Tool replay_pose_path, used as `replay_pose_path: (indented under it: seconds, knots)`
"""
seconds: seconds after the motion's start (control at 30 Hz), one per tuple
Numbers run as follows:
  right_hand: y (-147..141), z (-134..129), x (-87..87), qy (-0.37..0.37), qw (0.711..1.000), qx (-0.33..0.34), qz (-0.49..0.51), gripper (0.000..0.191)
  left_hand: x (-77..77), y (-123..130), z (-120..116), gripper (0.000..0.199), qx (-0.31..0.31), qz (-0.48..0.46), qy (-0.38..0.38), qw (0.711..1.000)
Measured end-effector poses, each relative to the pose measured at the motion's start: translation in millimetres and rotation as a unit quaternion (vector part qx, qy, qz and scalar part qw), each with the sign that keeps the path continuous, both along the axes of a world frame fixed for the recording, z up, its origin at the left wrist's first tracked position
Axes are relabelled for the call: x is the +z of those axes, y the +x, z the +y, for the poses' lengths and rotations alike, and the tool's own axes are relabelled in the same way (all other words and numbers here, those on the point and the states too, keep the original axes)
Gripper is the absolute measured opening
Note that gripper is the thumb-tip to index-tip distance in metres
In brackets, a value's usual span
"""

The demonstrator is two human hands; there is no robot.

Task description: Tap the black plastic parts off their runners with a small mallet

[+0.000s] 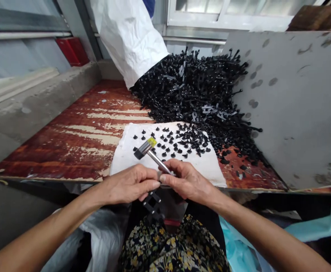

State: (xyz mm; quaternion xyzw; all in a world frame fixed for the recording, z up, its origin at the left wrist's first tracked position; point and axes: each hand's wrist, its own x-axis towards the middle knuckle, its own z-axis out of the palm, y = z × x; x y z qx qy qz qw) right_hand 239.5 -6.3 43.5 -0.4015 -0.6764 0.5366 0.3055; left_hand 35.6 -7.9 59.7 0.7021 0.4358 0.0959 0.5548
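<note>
In my right hand point(186, 179) is a small mallet point(154, 153), closed round its metal handle, with the yellow and black head pointing up and to the left. Fingers pinched, my left hand point(134, 183) meets the right one at the table's front edge. A black jointed linkage piece point(153, 204) with shiny rivets hangs below the left fingertips. Under the mallet lies a white cloth point(210, 170) bearing many small black round-based parts point(164, 154), loosely spread on the left and crowded on the right.
A large heap of black linkage parts point(188, 90) spills from a white sack point(131, 41) at the back. A grey board point(301, 113) stands on the right. The worn red tabletop point(54, 139) stretches left to a concrete ledge point(40, 98) with a red box point(72, 51) beyond.
</note>
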Motion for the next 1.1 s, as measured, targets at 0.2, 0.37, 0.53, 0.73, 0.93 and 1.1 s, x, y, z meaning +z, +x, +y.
replay_pose_path:
  seconds: [0.2, 0.37, 0.53, 0.73, 0.93, 1.1]
  knots:
    - [11.0, -31.8, -10.9, -0.124, 0.975, -0.148, 0.106, 0.024, -15.9, -4.7, -24.0, 0.041, 0.279, -0.001, 0.116, 0.953]
    - [3.8, -46.2, -24.3, -0.096, 0.969, -0.176, 0.146, 0.026, -20.4, 19.9, -31.2, 0.044, 0.201, -0.044, 0.042, 0.978]
    - [7.5, -50.7, -36.3, -0.05, 0.979, -0.155, 0.124, 0.027, -16.5, 37.4, -15.5, 0.044, 0.205, -0.099, -0.01, 0.974]
    - [28.7, -52.0, -40.8, -0.038, 0.971, -0.206, 0.116, 0.03, -9.3, 40.3, 9.3, 0.039, 0.254, -0.05, -0.044, 0.965]
    - [37.1, -55.1, -46.1, -0.073, 0.964, -0.229, 0.11, 0.035, -10.9, 41.3, 16.3, 0.035, 0.247, -0.029, -0.069, 0.966]
    - [41.0, -55.9, -51.5, -0.085, 0.963, -0.227, 0.115, 0.035, -9.6, 41.4, 16.5, 0.035, 0.259, -0.024, -0.097, 0.961]
